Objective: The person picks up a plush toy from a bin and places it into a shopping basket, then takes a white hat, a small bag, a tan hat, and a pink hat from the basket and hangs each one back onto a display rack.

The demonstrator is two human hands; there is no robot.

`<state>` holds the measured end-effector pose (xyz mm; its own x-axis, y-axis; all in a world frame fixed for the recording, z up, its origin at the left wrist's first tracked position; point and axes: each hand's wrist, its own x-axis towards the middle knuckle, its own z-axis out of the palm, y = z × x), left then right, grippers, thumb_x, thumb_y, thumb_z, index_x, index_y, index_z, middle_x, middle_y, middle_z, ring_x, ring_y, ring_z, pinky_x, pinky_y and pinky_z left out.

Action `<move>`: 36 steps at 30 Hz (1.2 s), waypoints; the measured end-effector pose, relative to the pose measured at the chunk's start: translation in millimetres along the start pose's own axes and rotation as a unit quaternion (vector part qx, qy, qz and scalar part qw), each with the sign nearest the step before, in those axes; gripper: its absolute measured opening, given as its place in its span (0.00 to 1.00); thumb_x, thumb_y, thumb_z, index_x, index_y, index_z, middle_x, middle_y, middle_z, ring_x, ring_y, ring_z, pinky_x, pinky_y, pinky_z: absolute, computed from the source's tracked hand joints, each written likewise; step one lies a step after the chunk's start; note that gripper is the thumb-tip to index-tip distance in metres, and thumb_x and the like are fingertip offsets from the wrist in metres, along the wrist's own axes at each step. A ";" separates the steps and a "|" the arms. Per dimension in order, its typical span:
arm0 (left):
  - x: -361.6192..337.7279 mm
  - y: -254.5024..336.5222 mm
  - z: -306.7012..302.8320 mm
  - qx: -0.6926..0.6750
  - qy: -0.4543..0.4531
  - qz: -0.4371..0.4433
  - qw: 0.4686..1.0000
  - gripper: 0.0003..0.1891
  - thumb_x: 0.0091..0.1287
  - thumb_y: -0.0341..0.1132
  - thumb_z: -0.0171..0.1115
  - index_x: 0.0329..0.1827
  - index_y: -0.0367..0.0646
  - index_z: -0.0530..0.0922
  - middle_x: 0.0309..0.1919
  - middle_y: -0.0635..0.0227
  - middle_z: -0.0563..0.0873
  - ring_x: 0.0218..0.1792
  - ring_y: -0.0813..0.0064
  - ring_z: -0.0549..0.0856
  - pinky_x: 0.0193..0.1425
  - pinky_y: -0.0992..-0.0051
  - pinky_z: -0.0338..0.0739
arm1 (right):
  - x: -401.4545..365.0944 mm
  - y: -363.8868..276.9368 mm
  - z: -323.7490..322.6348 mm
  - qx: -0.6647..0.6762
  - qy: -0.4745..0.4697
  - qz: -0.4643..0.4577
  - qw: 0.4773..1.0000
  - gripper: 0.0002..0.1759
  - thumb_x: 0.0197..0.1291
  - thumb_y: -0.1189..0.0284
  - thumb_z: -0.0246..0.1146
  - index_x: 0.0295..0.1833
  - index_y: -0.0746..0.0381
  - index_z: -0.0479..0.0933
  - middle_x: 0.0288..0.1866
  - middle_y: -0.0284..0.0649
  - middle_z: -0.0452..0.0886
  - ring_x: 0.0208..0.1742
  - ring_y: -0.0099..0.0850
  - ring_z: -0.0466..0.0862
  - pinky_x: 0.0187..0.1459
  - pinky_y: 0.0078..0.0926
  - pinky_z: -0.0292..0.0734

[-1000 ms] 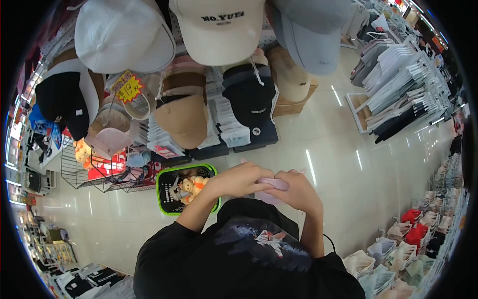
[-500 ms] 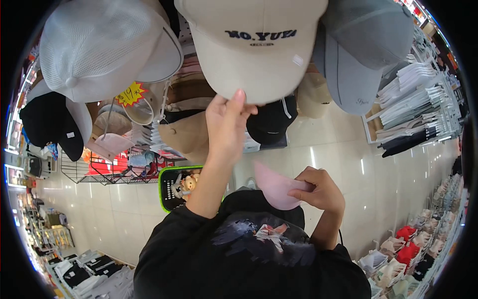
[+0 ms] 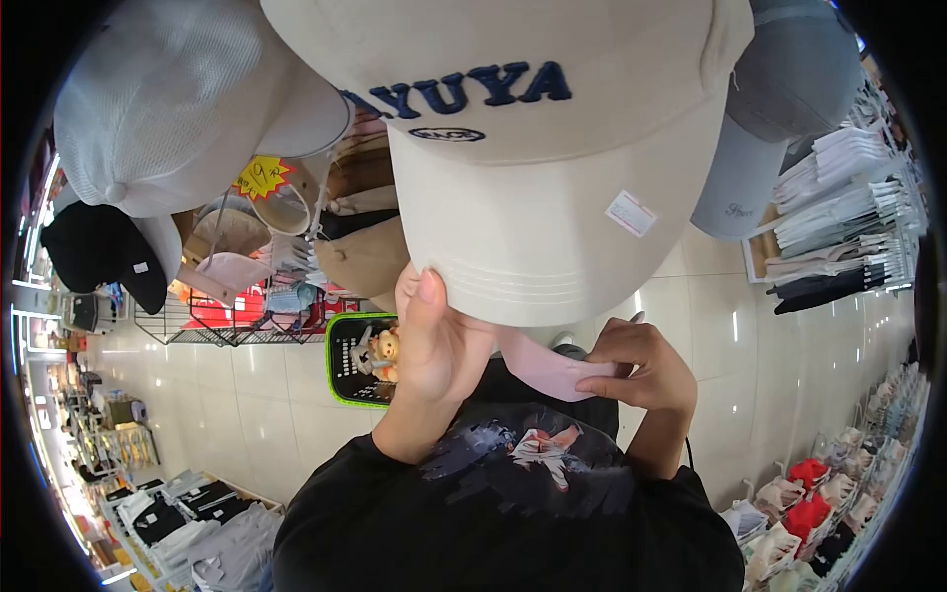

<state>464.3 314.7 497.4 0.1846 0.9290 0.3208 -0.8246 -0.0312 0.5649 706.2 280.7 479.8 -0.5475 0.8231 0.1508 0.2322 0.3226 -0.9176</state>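
While the left hand [image 3: 434,340] pinches the brim of the beige cap [image 3: 533,197] overhead, fingers [image 3: 426,296] clamped on it, the right hand [image 3: 641,370] holds a pink cap [image 3: 543,367] tight, close to the chest.

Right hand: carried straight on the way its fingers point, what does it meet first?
The right hand points toward the person's left, pinching the pink cap. Carried on, it would likely meet the left hand, which holds the beige cap by its brim; depth is unclear.
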 end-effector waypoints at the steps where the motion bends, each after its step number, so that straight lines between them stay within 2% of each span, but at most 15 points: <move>1: 0.0 0.4 -0.8 -0.009 -0.010 0.000 1.000 0.27 0.75 0.49 0.45 0.71 0.42 0.62 0.69 0.62 0.69 0.70 0.64 0.68 0.73 0.56 0.61 | -2.3 -0.1 1.1 0.011 0.004 0.007 1.000 0.12 0.41 0.74 0.76 0.33 0.65 0.82 0.25 0.39 0.82 0.27 0.35 0.77 0.41 0.31 0.72; 9: 0.4 2.1 -2.2 -0.021 -0.025 0.008 0.999 0.25 0.76 0.47 0.45 0.70 0.41 0.63 0.68 0.61 0.70 0.69 0.63 0.68 0.73 0.56 0.60 | -16.1 -0.4 13.3 0.002 0.029 0.008 1.000 0.11 0.42 0.75 0.75 0.33 0.65 0.82 0.25 0.38 0.82 0.26 0.35 0.77 0.42 0.29 0.71; 11: 2.5 -2.0 5.8 0.016 0.098 -0.022 0.995 0.24 0.71 0.42 0.57 0.64 0.35 0.67 0.52 0.58 0.83 0.51 0.68 0.83 0.54 0.68 0.76 | -17.8 -2.9 16.6 -0.006 0.039 0.010 0.999 0.11 0.43 0.75 0.75 0.33 0.65 0.82 0.26 0.38 0.82 0.26 0.34 0.77 0.42 0.29 0.71; 13: 4.5 -7.3 -0.6 0.025 0.074 -0.042 0.996 0.24 0.71 0.41 0.58 0.64 0.35 0.67 0.49 0.56 0.84 0.46 0.69 0.84 0.49 0.70 0.75 | -11.5 -10.5 18.9 -0.027 0.026 0.004 0.999 0.11 0.43 0.74 0.75 0.34 0.63 0.83 0.26 0.36 0.82 0.25 0.33 0.76 0.40 0.28 0.71; 16: 0.0 -10.4 0.0 0.264 -0.043 -0.073 0.961 0.22 0.68 0.36 0.59 0.62 0.34 0.71 0.48 0.56 0.85 0.47 0.68 0.84 0.57 0.71 0.71 | 0.2 -29.7 19.1 -0.051 0.030 -0.021 0.998 0.10 0.44 0.73 0.74 0.35 0.61 0.84 0.27 0.33 0.82 0.25 0.32 0.75 0.37 0.26 0.70; 17: -1.0 -11.1 -12.4 0.394 -0.114 -0.019 0.912 0.18 0.64 0.33 0.63 0.55 0.35 0.77 0.46 0.57 0.86 0.47 0.66 0.84 0.58 0.72 0.71 | 4.7 -36.7 15.3 -0.059 0.035 -0.029 0.997 0.10 0.44 0.73 0.74 0.35 0.61 0.84 0.27 0.33 0.82 0.25 0.32 0.75 0.37 0.26 0.70; 19: 10.3 15.0 -11.5 0.488 -0.307 -0.013 0.817 0.14 0.58 0.33 0.68 0.45 0.36 0.82 0.41 0.60 0.86 0.43 0.66 0.85 0.52 0.72 0.74 | 12.0 -51.3 6.8 -0.083 -0.011 -0.092 0.992 0.08 0.47 0.72 0.72 0.36 0.59 0.84 0.27 0.32 0.82 0.26 0.31 0.75 0.34 0.25 0.69; 20: 12.2 25.6 -8.5 0.488 -0.312 -0.007 0.815 0.14 0.58 0.33 0.68 0.45 0.36 0.82 0.41 0.60 0.86 0.43 0.66 0.85 0.52 0.72 0.74 | 15.4 -58.1 2.7 -0.089 -0.008 -0.096 0.991 0.08 0.47 0.72 0.72 0.36 0.59 0.84 0.27 0.32 0.82 0.26 0.31 0.75 0.34 0.25 0.69; 22: 14.9 44.5 -1.5 0.479 -0.382 -0.136 0.779 0.11 0.56 0.34 0.71 0.38 0.38 0.83 0.34 0.61 0.86 0.37 0.64 0.84 0.42 0.72 0.76 | 24.3 -71.1 -6.8 -0.093 -0.044 -0.153 0.983 0.11 0.45 0.73 0.75 0.36 0.63 0.84 0.29 0.36 0.84 0.27 0.33 0.77 0.34 0.28 0.70; 26: 28.4 72.0 15.0 0.551 -0.422 0.010 0.720 0.08 0.58 0.34 0.69 0.33 0.40 0.82 0.26 0.65 0.81 0.27 0.61 0.79 0.33 0.68 0.72 | 44.0 -92.5 -24.6 -0.130 -0.098 -0.126 0.979 0.12 0.48 0.71 0.73 0.38 0.64 0.84 0.29 0.36 0.83 0.30 0.33 0.78 0.36 0.29 0.71; 29: 35.3 96.1 46.3 0.588 -0.445 0.070 0.672 0.07 0.58 0.34 0.67 0.32 0.40 0.80 0.24 0.65 0.80 0.26 0.61 0.78 0.33 0.68 0.72 | 59.8 -99.1 -36.3 -0.012 -0.167 -0.091 0.982 0.12 0.59 0.69 0.67 0.41 0.67 0.81 0.32 0.39 0.82 0.33 0.33 0.78 0.39 0.29 0.71; 30: 37.9 103.9 53.6 0.612 -0.470 0.090 0.630 0.08 0.58 0.34 0.65 0.31 0.39 0.77 0.22 0.65 0.77 0.25 0.62 0.78 0.34 0.68 0.72 | 65.6 -94.1 -37.6 0.077 -0.211 -0.080 0.971 0.12 0.64 0.69 0.62 0.43 0.67 0.80 0.35 0.38 0.82 0.36 0.31 0.78 0.43 0.27 0.71; 31: 38.9 109.3 60.1 0.613 -0.470 0.093 0.628 0.08 0.58 0.34 0.65 0.31 0.39 0.77 0.22 0.65 0.77 0.25 0.62 0.78 0.34 0.68 0.72 | 69.8 -91.1 -38.3 0.167 -0.252 -0.068 0.951 0.13 0.69 0.68 0.57 0.45 0.68 0.79 0.39 0.38 0.81 0.39 0.29 0.78 0.47 0.26 0.71; 33: 40.5 114.9 68.8 0.645 -0.515 0.089 0.557 0.09 0.58 0.35 0.65 0.32 0.40 0.75 0.22 0.64 0.75 0.25 0.61 0.78 0.31 0.68 0.71 | 75.0 -90.1 -38.1 0.166 -0.269 -0.027 0.948 0.15 0.72 0.68 0.52 0.44 0.69 0.78 0.41 0.38 0.80 0.43 0.25 0.76 0.47 0.25 0.70; 36: 44.2 112.6 71.5 0.621 -0.532 0.119 0.564 0.06 0.57 0.34 0.68 0.31 0.43 0.79 0.18 0.68 0.72 0.19 0.66 0.76 0.23 0.70 0.68 | 80.4 -85.7 -34.2 0.186 -0.350 -0.018 0.918 0.12 0.70 0.70 0.54 0.42 0.69 0.78 0.40 0.36 0.80 0.43 0.21 0.74 0.46 0.23 0.70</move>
<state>417.8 325.9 629.6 0.9084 0.1183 0.4010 -0.0057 -0.9556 0.2947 669.9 335.2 583.1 -0.9623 0.2703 0.0292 -0.0148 0.0548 -0.9984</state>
